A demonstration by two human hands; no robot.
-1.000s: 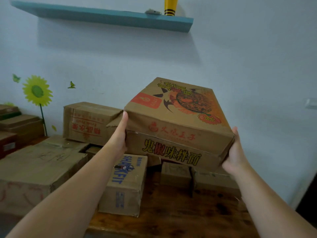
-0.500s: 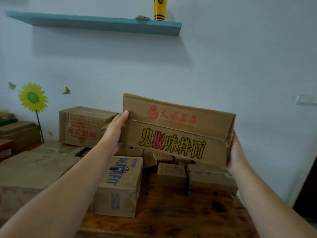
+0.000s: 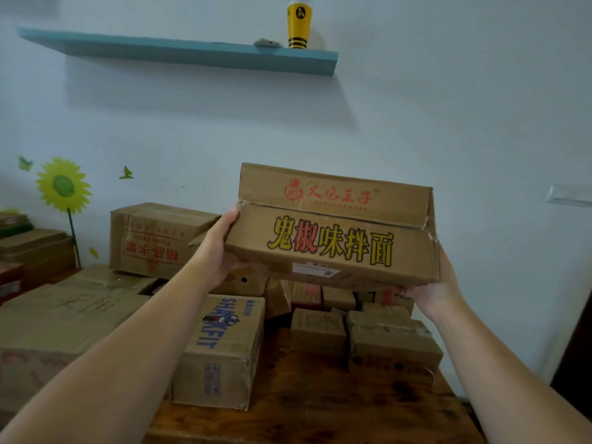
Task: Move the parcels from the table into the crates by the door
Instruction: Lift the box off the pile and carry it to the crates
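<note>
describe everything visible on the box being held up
The cardboard box is flat, wide, brown and creased, with a taped seam, a red logo above it, big yellow and red characters below and a white label near the bottom edge. Held in the air, tilted; left hand grips one end, right hand the other's underside.

Both bare forearms reach forward and upward. Left hand (image 3: 221, 251) grips left end of parcel (image 3: 333, 248): thumb up along the edge, fingers underneath. Right hand (image 3: 440, 283) cups lower right corner, fingers curled beneath.
</note>
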